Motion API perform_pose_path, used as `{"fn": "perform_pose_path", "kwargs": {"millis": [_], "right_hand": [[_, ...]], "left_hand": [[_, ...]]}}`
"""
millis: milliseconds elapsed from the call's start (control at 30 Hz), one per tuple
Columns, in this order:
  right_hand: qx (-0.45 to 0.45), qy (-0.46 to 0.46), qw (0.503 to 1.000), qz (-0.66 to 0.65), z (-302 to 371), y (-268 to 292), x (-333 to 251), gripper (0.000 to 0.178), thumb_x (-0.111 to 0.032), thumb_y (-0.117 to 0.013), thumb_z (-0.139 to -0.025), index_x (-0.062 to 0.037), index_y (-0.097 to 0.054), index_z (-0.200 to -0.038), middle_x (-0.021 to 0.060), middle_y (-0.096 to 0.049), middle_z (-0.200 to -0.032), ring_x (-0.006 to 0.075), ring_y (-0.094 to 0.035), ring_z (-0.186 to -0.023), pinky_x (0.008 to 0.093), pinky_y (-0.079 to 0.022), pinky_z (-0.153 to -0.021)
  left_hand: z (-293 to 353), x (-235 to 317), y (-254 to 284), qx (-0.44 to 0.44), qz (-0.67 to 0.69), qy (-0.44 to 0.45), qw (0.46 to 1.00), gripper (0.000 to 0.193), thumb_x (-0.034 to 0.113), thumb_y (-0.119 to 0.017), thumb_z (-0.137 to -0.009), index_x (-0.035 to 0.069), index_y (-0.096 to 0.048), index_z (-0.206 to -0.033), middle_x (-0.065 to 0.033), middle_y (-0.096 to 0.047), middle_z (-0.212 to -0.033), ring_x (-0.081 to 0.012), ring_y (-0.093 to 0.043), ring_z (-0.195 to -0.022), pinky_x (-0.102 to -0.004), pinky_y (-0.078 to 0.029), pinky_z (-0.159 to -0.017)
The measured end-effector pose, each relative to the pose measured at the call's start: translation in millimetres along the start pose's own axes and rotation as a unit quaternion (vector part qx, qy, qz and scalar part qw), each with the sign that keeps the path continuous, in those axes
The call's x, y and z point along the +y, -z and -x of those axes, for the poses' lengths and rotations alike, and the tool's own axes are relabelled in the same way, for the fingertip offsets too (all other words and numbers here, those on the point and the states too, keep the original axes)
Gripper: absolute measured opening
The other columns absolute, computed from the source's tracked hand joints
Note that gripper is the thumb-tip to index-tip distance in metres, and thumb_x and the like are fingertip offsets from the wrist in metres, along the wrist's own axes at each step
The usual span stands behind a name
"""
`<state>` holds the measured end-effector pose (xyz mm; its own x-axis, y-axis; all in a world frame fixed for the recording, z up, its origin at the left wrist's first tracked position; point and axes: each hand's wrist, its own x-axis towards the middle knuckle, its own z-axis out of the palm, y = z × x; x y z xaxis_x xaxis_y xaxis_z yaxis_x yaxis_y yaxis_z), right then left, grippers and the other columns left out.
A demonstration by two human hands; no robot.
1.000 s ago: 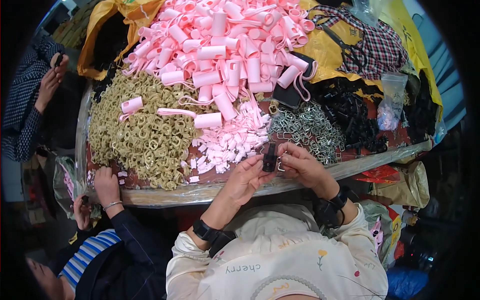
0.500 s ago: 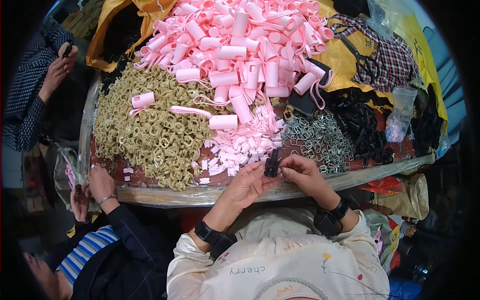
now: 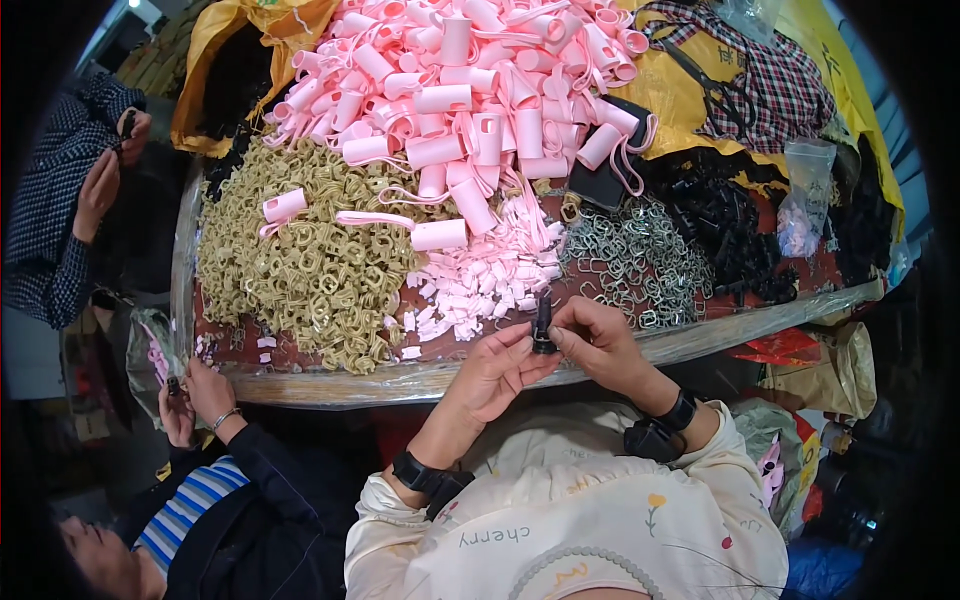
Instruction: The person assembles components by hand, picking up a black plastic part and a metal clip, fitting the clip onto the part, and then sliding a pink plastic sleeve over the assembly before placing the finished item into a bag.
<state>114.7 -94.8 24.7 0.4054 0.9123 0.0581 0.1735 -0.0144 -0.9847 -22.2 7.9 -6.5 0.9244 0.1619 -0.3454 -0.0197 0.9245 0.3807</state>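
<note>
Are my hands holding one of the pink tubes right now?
No, the left hand holds a slim black part, and the right hand is close against it.

A: Form of the black part?
B: Small and elongated; slender at its far end, broader at its near end.
A: Position?
B: Held by the fingers between left hand and right hand, long axis running fore and aft.

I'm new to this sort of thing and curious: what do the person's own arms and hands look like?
The left hand and right hand are bare, without gloves. Each has a black wristband with a chunky black unit beside it. Loose cream sleeves cover the arms above.
</note>
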Motion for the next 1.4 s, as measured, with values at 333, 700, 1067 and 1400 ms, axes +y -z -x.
{"fn": "perform_pose_path", "kwargs": {"millis": [333, 700, 1067, 1400], "right_hand": [[0.018, 0.136, 0.974, 0.181, 1, -7, -9, 0.006, -0.004, -0.057, -0.071, -0.0023, -0.051, -0.072, 0.0079, -0.046, -0.062, 0.0201, -0.047, -0.052, 0.0280, -0.035, -0.045], [-0.045, 0.217, 0.951, 0.217, 0, -5, -13, 0.008, -0.002, -0.058, -0.070, -0.0034, -0.050, -0.070, 0.0067, -0.046, -0.063, 0.0187, -0.047, -0.052, 0.0274, -0.036, -0.046], [-0.166, 0.060, 0.984, 0.019, -34, -42, 0, 0.010, -0.007, -0.059, -0.071, -0.0053, -0.052, -0.079, 0.0054, -0.047, -0.067, 0.0162, -0.046, -0.057, 0.0245, -0.034, -0.049], [-0.183, 0.356, 0.819, 0.410, -101, -132, 17, 0.009, -0.007, -0.055, -0.072, -0.0053, -0.052, -0.080, 0.0079, -0.051, -0.076, 0.0213, -0.050, -0.062, 0.0296, -0.038, -0.050]], "left_hand": [[9, 0, 2, 0.010, 0.002, -0.001, 1.000, 0.030, 0.010, -0.050, -0.082, -0.002, -0.045, -0.109, -0.0116, -0.056, -0.099, -0.0234, -0.058, -0.086, -0.0356, -0.047, -0.080], [20, 4, -3, 0.060, -0.056, -0.011, 0.997, 0.026, 0.005, -0.054, -0.079, -0.003, -0.050, -0.104, -0.0118, -0.059, -0.092, -0.0200, -0.061, -0.080, -0.0306, -0.050, -0.074], [65, 30, 23, 0.092, -0.006, -0.123, 0.988, 0.025, 0.003, -0.052, -0.078, -0.004, -0.050, -0.102, -0.0131, -0.059, -0.091, -0.0229, -0.060, -0.082, -0.0305, -0.050, -0.074], [111, 51, 66, 0.208, 0.010, -0.281, 0.937, 0.022, 0.003, -0.050, -0.079, -0.005, -0.051, -0.100, -0.0145, -0.059, -0.092, -0.0257, -0.058, -0.087, -0.0325, -0.049, -0.075]]}}
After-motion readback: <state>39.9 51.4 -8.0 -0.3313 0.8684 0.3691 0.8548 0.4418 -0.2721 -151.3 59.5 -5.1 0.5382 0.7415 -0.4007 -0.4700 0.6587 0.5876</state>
